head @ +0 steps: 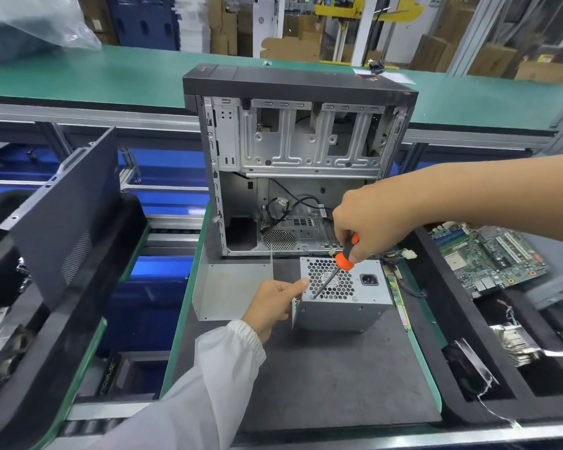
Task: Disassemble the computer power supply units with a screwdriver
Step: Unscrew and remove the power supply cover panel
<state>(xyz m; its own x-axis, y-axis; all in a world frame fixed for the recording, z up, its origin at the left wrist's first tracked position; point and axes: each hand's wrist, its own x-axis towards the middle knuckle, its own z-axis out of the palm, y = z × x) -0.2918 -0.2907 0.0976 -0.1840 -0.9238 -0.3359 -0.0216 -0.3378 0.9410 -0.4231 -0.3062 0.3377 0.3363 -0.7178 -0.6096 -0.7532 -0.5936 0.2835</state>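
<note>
Head view looks down on a dark mat laid over a green-edged desk, with the power supply unit sitting on the mat just in front of an opened computer case. The unit is a bare silver-grey metal box, tilted so one corner points toward the viewer. Its upper face carries a honeycomb fan grille on the left and a black power socket on the right; small screw holes dot the front wall. Black cables with a white connector trail from behind it to the right.

Left hand, in a white sleeve, holds the unit's left corner, thumb stretched along the top edge and fingers curled on the side wall. Right hand has its grip closed round a screwdriver with an orange and black handle; the dark shaft slants down and left across the grille, its tip near the front-left edge of the top face.

A loose grey metal cover lies flat to the left of the unit. A dark side panel leans in a black tray on the left. A green motherboard lies in the right-hand tray.

Readable writing is scarce: the letters "RIME" show on a dark box below the desk at lower left; labels on the case top are too blurred to read.
</note>
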